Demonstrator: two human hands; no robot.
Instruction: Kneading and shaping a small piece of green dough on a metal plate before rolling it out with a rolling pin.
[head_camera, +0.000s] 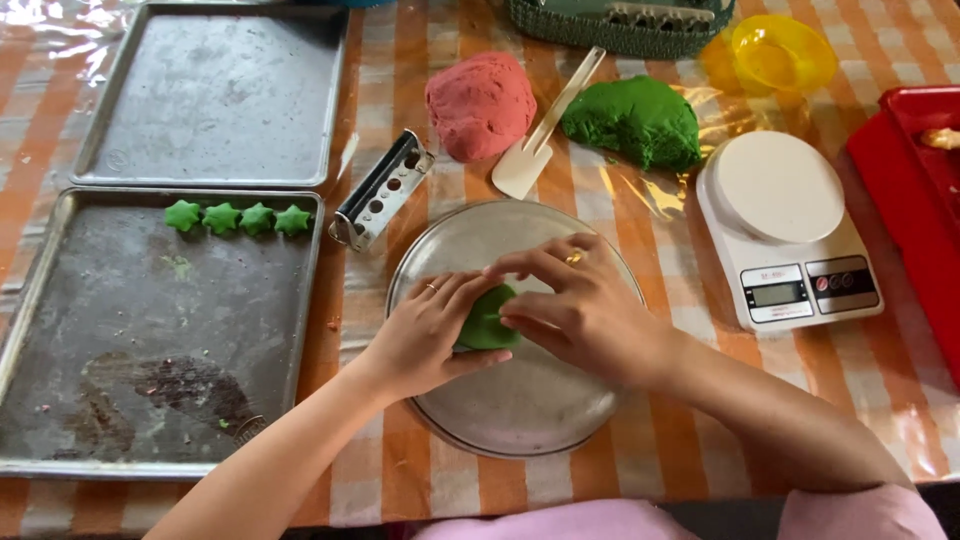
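While four green star shapes (237, 218) already sit in a row on the nearer baking tray (60, 300), most of that tray and the whole far tray (215, 100) remain bare, and large lumps of green dough (632, 120) and red dough (480, 105) lie unused on the desk (640, 200); by this judgement the work is at an early stage. The small green dough piece (484, 322) lies over the round metal plate (520, 410), clasped between the left hand (425, 340) and right hand (585, 310), fingers of both curled against it.
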